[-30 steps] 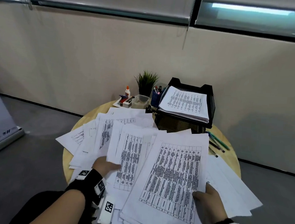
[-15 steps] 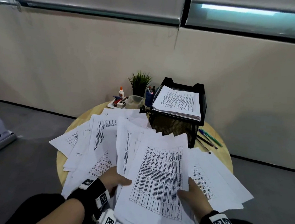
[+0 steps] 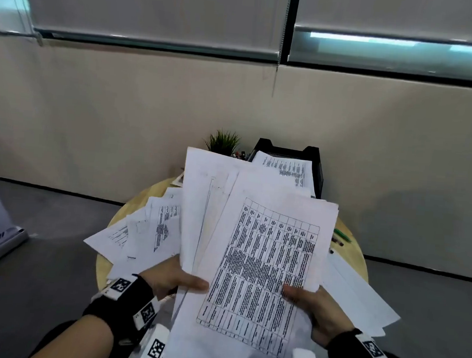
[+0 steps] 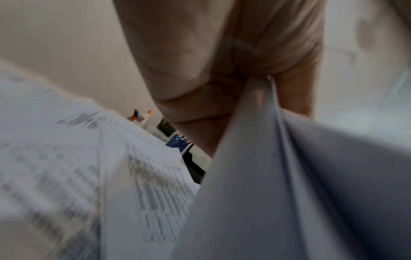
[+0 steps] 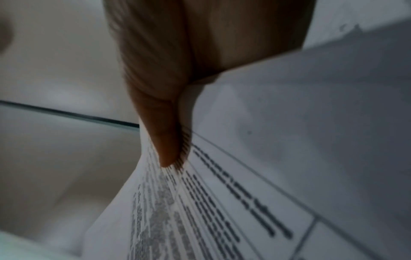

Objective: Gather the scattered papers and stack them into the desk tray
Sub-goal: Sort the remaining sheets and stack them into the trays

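Both my hands hold a fanned bundle of printed papers (image 3: pixel 254 253) tilted up off the round wooden table (image 3: pixel 143 197). My left hand (image 3: pixel 177 278) pinches the bundle's left edge, thumb on top. On the right edge my right hand (image 3: pixel 308 299) grips it, thumb on the top sheet's printed grid. The wrist views show the same: the left hand (image 4: pixel 255 73) pinches the sheets' edges (image 4: pixel 278 158), and the right hand (image 5: pixel 169 137) presses its thumb on the printed sheet (image 5: pixel 222 211). The black desk tray (image 3: pixel 315 159) stands at the table's far side with a paper stack (image 3: pixel 289 169) in it, partly hidden by the bundle.
More loose sheets (image 3: pixel 145 234) lie on the table's left, and others (image 3: pixel 355 298) overhang its right edge. A small green plant (image 3: pixel 222 141) stands left of the tray. Pens (image 3: pixel 342 236) lie at the right. A glue bottle (image 4: pixel 146 116) shows in the left wrist view. A beige wall is behind.
Both hands have pulled the sheets together and lifted the bundle off the table, tilting it up towards me; it now hides most of the tray and the items beside it.
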A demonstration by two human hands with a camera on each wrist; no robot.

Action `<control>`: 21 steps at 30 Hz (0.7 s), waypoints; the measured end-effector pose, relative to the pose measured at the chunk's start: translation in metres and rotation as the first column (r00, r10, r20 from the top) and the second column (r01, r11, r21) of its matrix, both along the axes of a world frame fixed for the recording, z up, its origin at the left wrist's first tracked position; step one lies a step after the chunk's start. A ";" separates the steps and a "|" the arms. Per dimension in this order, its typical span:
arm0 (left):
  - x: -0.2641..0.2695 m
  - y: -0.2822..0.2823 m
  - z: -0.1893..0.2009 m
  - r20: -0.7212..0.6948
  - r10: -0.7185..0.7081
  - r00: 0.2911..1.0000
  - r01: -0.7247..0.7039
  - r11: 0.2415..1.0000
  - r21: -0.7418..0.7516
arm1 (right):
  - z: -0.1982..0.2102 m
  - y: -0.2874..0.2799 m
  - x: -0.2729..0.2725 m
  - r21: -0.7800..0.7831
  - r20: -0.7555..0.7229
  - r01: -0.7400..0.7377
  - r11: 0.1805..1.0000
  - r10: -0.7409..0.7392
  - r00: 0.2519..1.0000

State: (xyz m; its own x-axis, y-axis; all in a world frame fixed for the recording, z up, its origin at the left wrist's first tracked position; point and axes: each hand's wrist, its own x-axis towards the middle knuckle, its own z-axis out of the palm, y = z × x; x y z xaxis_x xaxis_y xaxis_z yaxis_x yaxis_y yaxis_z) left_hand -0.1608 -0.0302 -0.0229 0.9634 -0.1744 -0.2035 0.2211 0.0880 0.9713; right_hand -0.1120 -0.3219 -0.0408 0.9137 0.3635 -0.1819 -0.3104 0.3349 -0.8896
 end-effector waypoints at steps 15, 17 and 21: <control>0.043 -0.020 0.088 0.358 0.372 0.857 -0.362 0.927 -0.096 | 0.084 0.026 0.020 -0.025 0.466 0.274 0.961 -0.231 0.854; 0.044 -0.019 0.074 0.331 0.405 0.853 -0.398 0.913 -0.090 | 0.073 0.025 0.020 -0.054 0.441 0.303 0.951 -0.250 0.862; 0.042 -0.023 0.047 0.264 0.393 0.881 -0.383 0.919 -0.090 | 0.054 0.026 0.020 -0.113 0.375 0.304 0.946 -0.243 0.895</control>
State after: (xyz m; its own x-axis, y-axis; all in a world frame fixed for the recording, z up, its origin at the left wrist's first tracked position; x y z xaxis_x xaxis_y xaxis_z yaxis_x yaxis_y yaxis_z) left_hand -0.1189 -0.0531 0.0244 0.9721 0.2226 0.0745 -0.1090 0.1469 0.9831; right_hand -0.0919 -0.2957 0.0128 0.9875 0.0830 0.1340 0.1151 0.2008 -0.9728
